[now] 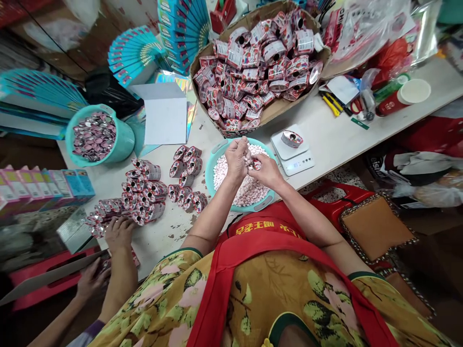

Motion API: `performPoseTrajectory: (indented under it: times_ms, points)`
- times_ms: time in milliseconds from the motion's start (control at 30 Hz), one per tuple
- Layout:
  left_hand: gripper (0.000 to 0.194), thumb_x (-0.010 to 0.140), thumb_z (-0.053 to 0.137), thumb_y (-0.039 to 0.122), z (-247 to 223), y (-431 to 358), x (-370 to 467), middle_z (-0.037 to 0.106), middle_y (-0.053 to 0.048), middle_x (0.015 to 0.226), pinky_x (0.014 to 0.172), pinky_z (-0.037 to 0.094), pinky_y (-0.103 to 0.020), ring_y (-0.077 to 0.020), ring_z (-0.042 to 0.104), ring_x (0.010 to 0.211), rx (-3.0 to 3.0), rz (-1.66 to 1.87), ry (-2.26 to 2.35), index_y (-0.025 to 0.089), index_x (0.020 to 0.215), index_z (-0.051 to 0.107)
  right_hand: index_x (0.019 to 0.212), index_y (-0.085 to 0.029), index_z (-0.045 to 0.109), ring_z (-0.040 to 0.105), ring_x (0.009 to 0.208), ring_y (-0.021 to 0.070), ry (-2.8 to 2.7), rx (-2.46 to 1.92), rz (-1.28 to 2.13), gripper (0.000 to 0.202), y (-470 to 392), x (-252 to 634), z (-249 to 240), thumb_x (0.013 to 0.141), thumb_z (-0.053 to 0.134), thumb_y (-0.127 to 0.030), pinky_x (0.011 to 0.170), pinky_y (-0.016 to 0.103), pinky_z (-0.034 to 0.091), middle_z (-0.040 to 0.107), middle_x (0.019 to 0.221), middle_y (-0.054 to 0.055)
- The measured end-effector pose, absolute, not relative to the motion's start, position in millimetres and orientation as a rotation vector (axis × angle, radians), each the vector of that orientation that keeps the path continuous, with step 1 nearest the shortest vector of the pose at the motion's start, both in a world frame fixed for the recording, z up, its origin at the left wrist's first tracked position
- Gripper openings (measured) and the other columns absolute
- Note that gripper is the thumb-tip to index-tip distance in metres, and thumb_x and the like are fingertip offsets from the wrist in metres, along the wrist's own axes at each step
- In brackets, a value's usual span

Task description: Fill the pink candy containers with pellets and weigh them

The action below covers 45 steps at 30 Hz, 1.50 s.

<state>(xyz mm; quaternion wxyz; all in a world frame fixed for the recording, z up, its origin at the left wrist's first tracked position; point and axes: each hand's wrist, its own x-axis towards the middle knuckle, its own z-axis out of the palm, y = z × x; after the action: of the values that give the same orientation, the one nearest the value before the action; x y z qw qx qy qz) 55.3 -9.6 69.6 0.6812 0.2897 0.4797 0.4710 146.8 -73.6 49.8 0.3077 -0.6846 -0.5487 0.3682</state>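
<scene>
My left hand (237, 158) is closed around some pale pink candies, and a few of them show at its inner side. Against it, my right hand (266, 171) grips a small printed container (256, 165), mostly covered by the fingers. Both hands are over a turquoise basin (209, 179) filled with pale pink candies (249, 192). To the right of the basin, a white digital scale (298, 164) carries one printed container (292, 139) with a round hole in its top.
Behind the basin stands a cardboard box (267, 118) heaped with printed containers. Stacked containers (146, 190) lie to the left, near a co-worker's hands (119, 233). A turquoise bucket (125, 140) holds small lids or caps. Cutters (331, 103) and a red cup (394, 101) lie at right.
</scene>
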Motion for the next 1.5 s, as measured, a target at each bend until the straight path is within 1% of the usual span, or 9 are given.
performPoseTrajectory:
  times_ms: [267, 400, 567, 733, 933, 1067, 1167, 1333, 1500]
  points:
    - [0.048, 0.078, 0.081, 0.053, 66, -20, 60, 0.037, 0.01, 0.05, 0.032, 0.022, -0.019, -0.0024, 0.033, 0.035, 0.687, 1.009, 1.02, 0.018, 0.071, 0.05, 0.095, -0.017, 0.069, 0.065, 0.09, 0.0199, -1.335, -1.736, 1.07, 0.027, -78, 147, 40, 0.068, 0.07, -0.02, 0.085, 0.029, 0.049, 0.07, 0.095, 0.003]
    - [0.042, 0.085, 0.076, 0.051, 67, -2, 43, 0.037, 0.009, 0.052, 0.033, 0.022, -0.017, -0.002, 0.031, 0.037, 0.569, 0.997, 1.051, 0.019, 0.072, 0.051, 0.105, -0.017, 0.07, 0.066, 0.101, 0.0202, -1.224, -1.588, 1.075, 0.037, -81, 150, 37, 0.068, 0.071, -0.022, 0.096, 0.031, 0.049, 0.072, 0.107, 0.005]
    - [0.038, 0.095, 0.064, 0.046, 45, 22, 3, 0.049, 0.005, 0.057, 0.038, 0.034, -0.012, -0.0026, 0.047, 0.045, 0.33, 1.006, 1.189, 0.019, 0.072, 0.05, 0.11, -0.019, 0.07, 0.067, 0.104, 0.021, -1.111, -1.423, 1.172, 0.042, -100, 166, 40, 0.07, 0.075, -0.032, 0.098, 0.035, 0.051, 0.072, 0.113, 0.005]
    - [0.033, 0.095, 0.065, 0.04, 7, 7, -10, 0.045, 0.007, 0.052, 0.032, 0.016, -0.01, -0.0005, 0.033, 0.035, 0.286, 0.545, 1.293, 0.018, 0.075, 0.051, 0.108, -0.02, 0.071, 0.068, 0.098, 0.0206, -0.949, -1.431, 1.217, 0.045, -140, 189, 38, 0.067, 0.08, -0.037, 0.091, 0.034, 0.054, 0.073, 0.109, 0.004]
    - [0.029, 0.08, 0.081, 0.035, 7, 7, 7, 0.053, 0.004, 0.061, 0.034, 0.016, -0.009, -0.0005, 0.038, 0.039, 0.416, 0.447, 1.154, 0.017, 0.082, 0.058, 0.106, -0.022, 0.07, 0.07, 0.093, 0.0205, -0.696, -1.531, 1.199, 0.046, -191, 218, 19, 0.065, 0.085, -0.04, 0.088, 0.035, 0.056, 0.075, 0.104, 0.003]
    - [0.033, 0.066, 0.089, 0.028, 15, 22, 57, 0.052, 0.004, 0.062, 0.037, 0.014, -0.011, -0.0006, 0.036, 0.042, 0.695, 0.384, 0.991, 0.015, 0.078, 0.061, 0.107, -0.023, 0.071, 0.071, 0.093, 0.0212, -0.563, -1.608, 1.111, 0.047, -207, 238, 6, 0.065, 0.085, -0.042, 0.089, 0.037, 0.057, 0.076, 0.105, 0.004]
    - [0.027, 0.072, 0.083, 0.033, 8, 36, 118, 0.046, 0.005, 0.055, 0.042, 0.017, -0.016, -0.0026, 0.03, 0.042, 0.991, 0.374, 0.945, 0.015, 0.076, 0.063, 0.106, -0.023, 0.072, 0.071, 0.089, 0.0218, -0.488, -1.655, 1.042, 0.049, -208, 251, 2, 0.063, 0.087, -0.043, 0.088, 0.038, 0.058, 0.076, 0.103, 0.005]
    - [0.011, 0.076, 0.073, 0.02, -17, 59, 198, 0.058, 0.001, 0.062, 0.061, 0.035, -0.025, -0.0128, 0.048, 0.061, 1.756, 0.277, 0.975, 0.016, 0.068, 0.066, 0.107, -0.025, 0.072, 0.071, 0.089, 0.022, -0.45, -1.673, 0.96, 0.049, -207, 270, -3, 0.064, 0.087, -0.043, 0.087, 0.039, 0.058, 0.076, 0.103, 0.004]
    - [0.014, 0.072, 0.077, 0.023, -30, 67, 214, 0.066, -0.001, 0.075, 0.07, 0.037, -0.028, -0.0183, 0.053, 0.072, 2.076, 0.075, 0.967, 0.02, 0.084, 0.071, 0.107, -0.024, 0.071, 0.072, 0.088, 0.022, -0.402, -1.672, 0.935, 0.05, -212, 284, -12, 0.064, 0.087, -0.042, 0.086, 0.039, 0.059, 0.076, 0.103, 0.005]
